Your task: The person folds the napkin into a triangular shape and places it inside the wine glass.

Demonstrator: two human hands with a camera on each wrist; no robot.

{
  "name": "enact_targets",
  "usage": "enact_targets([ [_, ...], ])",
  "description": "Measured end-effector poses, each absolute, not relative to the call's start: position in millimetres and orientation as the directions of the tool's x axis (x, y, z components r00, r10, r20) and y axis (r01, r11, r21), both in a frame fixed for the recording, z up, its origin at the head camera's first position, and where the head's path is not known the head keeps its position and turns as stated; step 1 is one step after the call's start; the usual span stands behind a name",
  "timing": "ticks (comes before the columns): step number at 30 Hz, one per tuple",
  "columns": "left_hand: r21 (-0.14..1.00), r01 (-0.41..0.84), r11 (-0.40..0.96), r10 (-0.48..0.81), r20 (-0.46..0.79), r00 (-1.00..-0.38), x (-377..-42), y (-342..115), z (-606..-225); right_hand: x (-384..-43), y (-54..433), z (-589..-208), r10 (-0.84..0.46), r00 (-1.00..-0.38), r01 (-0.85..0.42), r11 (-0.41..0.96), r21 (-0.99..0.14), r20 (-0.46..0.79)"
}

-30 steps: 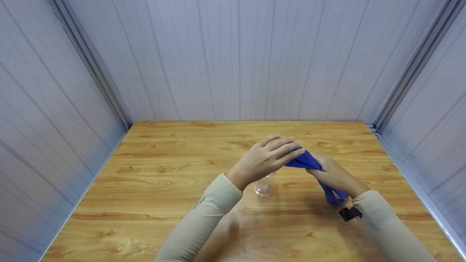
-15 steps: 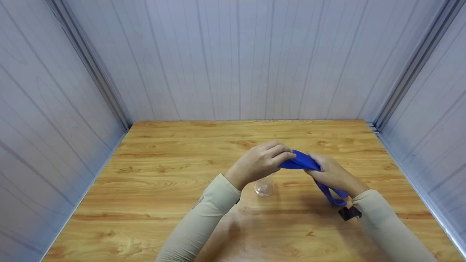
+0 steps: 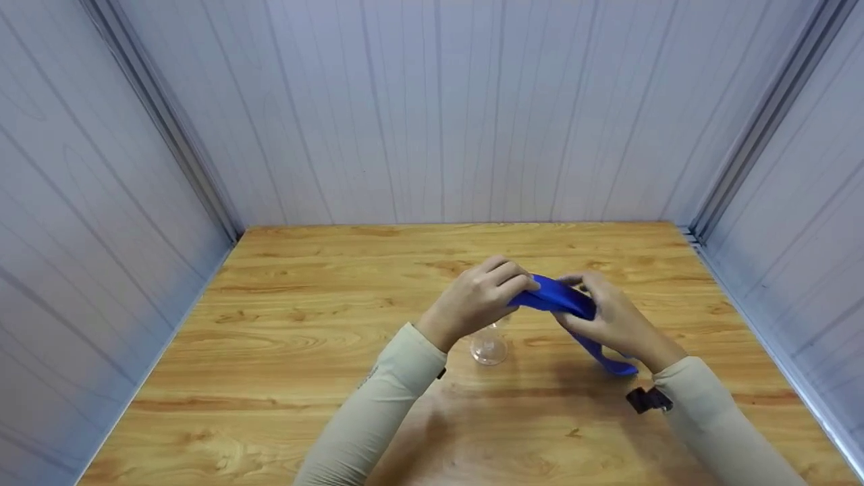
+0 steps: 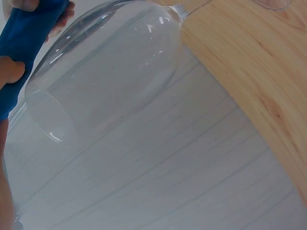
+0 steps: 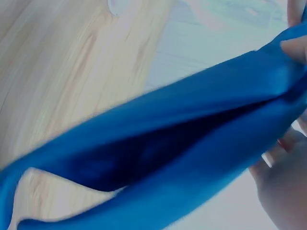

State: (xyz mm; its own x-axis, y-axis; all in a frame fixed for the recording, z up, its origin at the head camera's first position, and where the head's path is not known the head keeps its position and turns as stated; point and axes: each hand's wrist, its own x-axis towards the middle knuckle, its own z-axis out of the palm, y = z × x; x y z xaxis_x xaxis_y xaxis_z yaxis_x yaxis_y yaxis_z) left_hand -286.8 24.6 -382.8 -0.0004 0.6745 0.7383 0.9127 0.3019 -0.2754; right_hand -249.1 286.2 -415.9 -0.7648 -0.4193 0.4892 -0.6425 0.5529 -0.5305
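A strip of folded blue cloth (image 3: 555, 295) stretches between my two hands above the table. My left hand (image 3: 469, 300) pinches its left end, fingers bent over the top. On the other side, my right hand (image 3: 613, 322) holds the cloth between thumb and curved fingers, and a loose tail hangs below it. Beneath my left hand stands a clear wine glass (image 3: 489, 349), mostly hidden in the head view except for its round foot. In the left wrist view the glass's bowl (image 4: 110, 67) shows large beside the cloth. The right wrist view shows a fold opening along the cloth (image 5: 201, 177).
The wood-grain table (image 3: 283, 324) spreads out on all sides of the hands. Pale panel walls (image 3: 432, 115) enclose it at the back, left and right. A small dark device (image 3: 648, 399) sits at the right cuff.
My left hand's fingers, straighter before, have bent onto the cloth and shifted slightly left. My right fingers have spread and arched around the cloth, and its hanging tail has moved a little left.
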Motion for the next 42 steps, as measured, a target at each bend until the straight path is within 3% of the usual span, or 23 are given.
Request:
enact_targets([
  [5,-0.235,0.916,0.325,0.654,0.756,-0.038,-289.6,21.4,-385.9,-237.5,276.0,-405.7,-0.397,-0.640,-0.765,0.411,-0.496,0.658],
  [9,-0.211,0.914,0.347,0.626,0.777,-0.058,-291.2,20.8,-386.8,-229.2,269.2,-398.9,-0.488,-0.613,-0.778,0.232,-0.584,0.622],
  [14,-0.210,0.898,0.387,0.564,0.824,-0.051,-291.7,21.1,-384.2,-225.1,261.6,-402.8,-0.621,-0.669,-0.644,0.209,-0.736,0.409],
  [20,-0.195,0.894,0.404,0.461,0.887,-0.015,-290.6,20.1,-381.9,-230.8,262.3,-414.3,-0.565,-0.796,-0.440,0.296,-0.848,0.216],
  [24,-0.203,0.885,0.420,0.415,0.910,0.011,-289.7,19.4,-382.7,-236.7,265.7,-416.4,-0.496,-0.833,-0.370,0.165,-0.914,0.247],
  [31,-0.207,0.892,0.402,0.435,0.900,0.012,-287.5,20.3,-391.1,-237.5,264.8,-413.6,-0.358,-0.865,-0.348,-0.077,-0.934,0.352],
  [42,-0.206,0.919,0.336,0.490,0.872,0.016,-285.9,21.7,-403.4,-243.3,256.6,-405.0,-0.218,-0.896,-0.330,-0.257,-0.909,0.387],
])
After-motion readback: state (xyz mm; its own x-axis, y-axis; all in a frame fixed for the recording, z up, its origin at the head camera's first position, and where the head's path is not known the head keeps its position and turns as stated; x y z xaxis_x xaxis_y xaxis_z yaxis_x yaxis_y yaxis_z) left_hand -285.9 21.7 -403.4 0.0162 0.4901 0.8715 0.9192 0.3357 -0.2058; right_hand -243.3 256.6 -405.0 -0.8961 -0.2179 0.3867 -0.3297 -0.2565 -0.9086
